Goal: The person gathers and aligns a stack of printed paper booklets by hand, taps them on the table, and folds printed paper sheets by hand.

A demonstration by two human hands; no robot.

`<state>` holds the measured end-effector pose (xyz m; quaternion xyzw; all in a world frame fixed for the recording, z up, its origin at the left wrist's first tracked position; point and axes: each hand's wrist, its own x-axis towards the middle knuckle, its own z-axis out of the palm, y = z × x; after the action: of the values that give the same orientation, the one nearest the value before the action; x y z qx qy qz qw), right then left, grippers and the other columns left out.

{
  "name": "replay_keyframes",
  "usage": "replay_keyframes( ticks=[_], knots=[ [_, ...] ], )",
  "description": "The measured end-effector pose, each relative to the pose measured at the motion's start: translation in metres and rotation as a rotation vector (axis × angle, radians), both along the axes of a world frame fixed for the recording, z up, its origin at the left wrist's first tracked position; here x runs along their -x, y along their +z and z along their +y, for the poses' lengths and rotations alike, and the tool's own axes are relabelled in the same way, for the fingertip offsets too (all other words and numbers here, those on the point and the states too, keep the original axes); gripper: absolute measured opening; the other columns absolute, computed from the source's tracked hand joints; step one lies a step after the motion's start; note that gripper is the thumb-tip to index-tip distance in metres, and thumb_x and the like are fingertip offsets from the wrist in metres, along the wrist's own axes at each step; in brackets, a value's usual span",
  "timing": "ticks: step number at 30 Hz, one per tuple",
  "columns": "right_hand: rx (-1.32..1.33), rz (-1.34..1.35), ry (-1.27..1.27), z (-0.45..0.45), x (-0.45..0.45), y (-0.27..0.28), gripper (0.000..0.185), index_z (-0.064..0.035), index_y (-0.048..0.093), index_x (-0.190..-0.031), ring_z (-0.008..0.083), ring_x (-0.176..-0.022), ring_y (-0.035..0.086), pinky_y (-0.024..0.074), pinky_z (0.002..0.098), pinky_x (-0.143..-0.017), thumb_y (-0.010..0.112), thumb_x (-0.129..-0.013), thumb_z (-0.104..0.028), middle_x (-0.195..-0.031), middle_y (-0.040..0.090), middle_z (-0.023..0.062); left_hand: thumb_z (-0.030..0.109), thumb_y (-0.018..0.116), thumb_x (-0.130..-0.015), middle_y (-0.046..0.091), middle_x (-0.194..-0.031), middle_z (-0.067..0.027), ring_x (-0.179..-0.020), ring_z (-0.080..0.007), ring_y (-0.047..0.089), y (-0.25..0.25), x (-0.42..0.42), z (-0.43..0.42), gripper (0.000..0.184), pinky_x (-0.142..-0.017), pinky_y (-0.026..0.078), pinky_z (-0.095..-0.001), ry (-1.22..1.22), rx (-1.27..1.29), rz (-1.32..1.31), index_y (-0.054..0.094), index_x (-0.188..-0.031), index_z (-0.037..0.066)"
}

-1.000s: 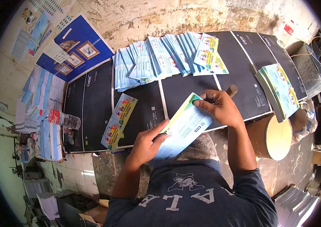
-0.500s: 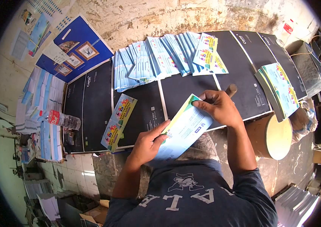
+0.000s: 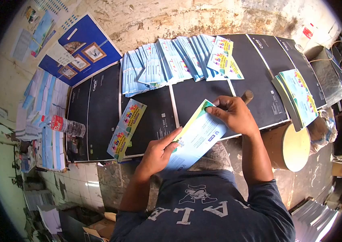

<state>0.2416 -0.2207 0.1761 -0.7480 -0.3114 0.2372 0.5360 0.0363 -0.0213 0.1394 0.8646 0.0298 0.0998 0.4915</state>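
A light blue printed sheet [image 3: 197,139] with a green and yellow edge is held between my two hands, above the near edge of the black table [image 3: 148,133]. My left hand [image 3: 159,155] grips its lower left side, thumb and index finger along the edge. At the upper right corner, my right hand [image 3: 233,115] pinches it between thumb and fingers. Whether it is one sheet or several together, I cannot tell. A yellow and blue printed leaflet [image 3: 126,130] lies on the table, left of my hands.
Overlapping stacks of blue leaflets [image 3: 165,62] lie along the table's back. Another thick stack [image 3: 298,97] sits at the right end. A plastic bottle [image 3: 68,126] lies on its side at the left. A round drum [image 3: 296,147] stands by the table's near right edge.
Both hands keep their hold on the sheet in almost the same place. The view has shifted very slightly; nothing on the table has visibly moved.
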Motion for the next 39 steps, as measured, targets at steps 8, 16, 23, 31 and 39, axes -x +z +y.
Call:
replay_keyframes(
  ticks=[8, 16, 23, 31, 39],
  knots=[
    [-0.192, 0.026, -0.397, -0.041, -0.045, 0.013, 0.012, -0.003, 0.07, -0.088, 0.0091, -0.065, 0.059, 0.0434, 0.0233, -0.061, 0.07, -0.091, -0.015, -0.076, 0.067, 0.0023, 0.008, 0.075, -0.088, 0.074, -0.103, -0.0148, -0.091, -0.0176, 0.072, 0.0, 0.024, 0.033, 0.029, -0.08, 0.054, -0.0294, 0.21, 0.167, 0.131, 0.067, -0.114, -0.003],
    [-0.626, 0.186, -0.463, -0.067, -0.08, -0.012, 0.008, -0.0063, 0.069, -0.089, 0.0046, -0.069, 0.054, 0.0369, 0.0197, -0.066, 0.067, -0.094, -0.012, -0.079, 0.065, -0.0035, 0.002, 0.073, -0.089, 0.072, -0.088, -0.0105, -0.082, -0.0138, 0.069, 0.021, 0.023, 0.025, 0.016, -0.078, 0.056, -0.0266, 0.426, 0.749, -0.339, 0.066, -0.101, -0.003],
    [-0.64, 0.171, -0.407, -0.074, -0.08, -0.012, 0.013, -0.0054, 0.066, -0.086, 0.0059, -0.07, 0.053, 0.0386, 0.022, -0.069, 0.067, -0.095, -0.014, -0.08, 0.066, -0.001, 0.002, 0.073, -0.09, 0.067, -0.097, -0.0049, -0.089, -0.0079, 0.063, 0.033, 0.015, 0.019, 0.037, -0.08, 0.052, -0.0242, 0.289, 0.836, -0.382, 0.06, -0.124, -0.005],
    [-0.683, 0.123, -0.41, -0.074, -0.075, -0.015, 0.013, -0.007, 0.064, -0.084, 0.0059, -0.069, 0.051, 0.0376, 0.0216, -0.068, 0.067, -0.095, -0.014, -0.079, 0.065, -0.0018, 0.005, 0.075, -0.089, 0.053, -0.082, 0.0014, -0.069, -0.0023, 0.046, 0.034, 0.008, 0.018, 0.01, -0.06, 0.038, -0.0205, 0.357, 0.436, -0.34, 0.069, -0.093, -0.002],
    [-0.554, 0.043, -0.53, -0.062, -0.067, -0.002, 0.01, -0.008, 0.064, -0.087, 0.0046, -0.057, 0.048, 0.0368, 0.0225, -0.053, 0.065, -0.094, -0.014, -0.065, 0.052, -0.0058, 0.01, 0.075, -0.09, 0.058, -0.086, -0.0011, -0.07, -0.0032, 0.049, 0.031, 0.016, 0.019, 0.014, -0.06, 0.04, -0.0226, 0.353, 0.276, -0.415, 0.069, -0.089, -0.003]
  ],
)
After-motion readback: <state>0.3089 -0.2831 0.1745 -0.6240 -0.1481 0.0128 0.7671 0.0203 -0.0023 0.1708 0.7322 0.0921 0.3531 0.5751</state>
